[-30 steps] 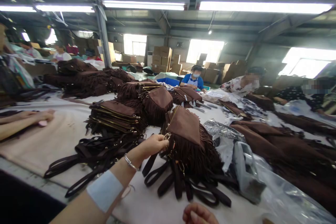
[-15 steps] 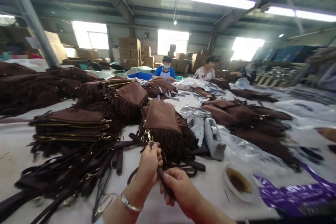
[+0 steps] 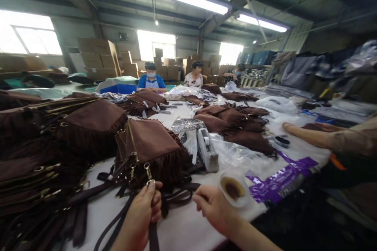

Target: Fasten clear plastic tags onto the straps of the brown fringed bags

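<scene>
The left hand (image 3: 147,206) holds, between the thumb and the bent fingers, the upper end of a dark strap (image 3: 153,237), close under its gold clasp (image 3: 148,170). This grip is narrow, and the strap comes out below it. The clasp stands just above the grip, at the near corner of a brown fringed bag (image 3: 156,139); whether it is hooked there, I cannot tell. The bag lies directly beyond the grip, on top of others of the same kind, and its fringe spreads toward the right. A second clasp (image 3: 132,171) hangs a little to the left of the first one.

The right hand (image 3: 218,208) is to the right of the grip and apart from it. Its fingers are curled inward, and I cannot tell if something is inside them. Just beside this hand, on its far side, is a white bowl (image 3: 240,204) with brown liquid. Farther to the right of the grip lies a purple package (image 3: 279,180). Beyond the right hand stands a grey tape dispenser (image 3: 207,151), near clear plastic (image 3: 238,155). To the left of the grip there is a stack of zipped bags (image 3: 26,182), partly blurred
</scene>
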{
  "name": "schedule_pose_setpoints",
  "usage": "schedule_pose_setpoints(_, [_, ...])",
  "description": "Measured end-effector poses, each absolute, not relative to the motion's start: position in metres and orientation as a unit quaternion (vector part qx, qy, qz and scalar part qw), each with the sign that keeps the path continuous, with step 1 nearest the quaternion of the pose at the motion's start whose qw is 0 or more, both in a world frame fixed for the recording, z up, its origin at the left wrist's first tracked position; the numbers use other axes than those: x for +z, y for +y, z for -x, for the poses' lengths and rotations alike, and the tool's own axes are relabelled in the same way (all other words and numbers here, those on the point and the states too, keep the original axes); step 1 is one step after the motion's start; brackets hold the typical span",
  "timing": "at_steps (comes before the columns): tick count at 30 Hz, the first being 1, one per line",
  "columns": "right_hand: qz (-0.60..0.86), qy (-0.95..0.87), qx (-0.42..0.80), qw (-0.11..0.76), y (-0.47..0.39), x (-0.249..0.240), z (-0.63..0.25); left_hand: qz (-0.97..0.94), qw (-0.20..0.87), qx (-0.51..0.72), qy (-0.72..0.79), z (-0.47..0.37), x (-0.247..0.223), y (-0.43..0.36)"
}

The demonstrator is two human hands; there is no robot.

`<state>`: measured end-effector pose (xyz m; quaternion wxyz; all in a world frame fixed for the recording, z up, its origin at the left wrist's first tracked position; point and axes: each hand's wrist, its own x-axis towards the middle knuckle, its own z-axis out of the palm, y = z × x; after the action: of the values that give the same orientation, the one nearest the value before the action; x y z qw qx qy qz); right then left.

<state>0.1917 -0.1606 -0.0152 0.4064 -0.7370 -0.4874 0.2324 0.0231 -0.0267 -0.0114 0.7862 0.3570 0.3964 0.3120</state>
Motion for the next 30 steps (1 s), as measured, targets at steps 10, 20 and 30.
schedule_pose_setpoints(10, [0.784,-0.604,-0.126,0.067,-0.072,-0.001,-0.263,-0.355,0.788,0.321,0.388,-0.031,-0.009,-0.033])
schedule_pose_setpoints(20, [0.649,-0.696,-0.112,0.285,-0.08,0.009,-0.231,-0.337,0.829,0.243,0.373,-0.006,-0.008,-0.028])
schedule_pose_setpoints(30, [0.44,-0.778,-0.079,0.44,-0.145,0.0,-0.127,-0.251,0.924,0.193,0.214,-0.009,-0.015,-0.023])
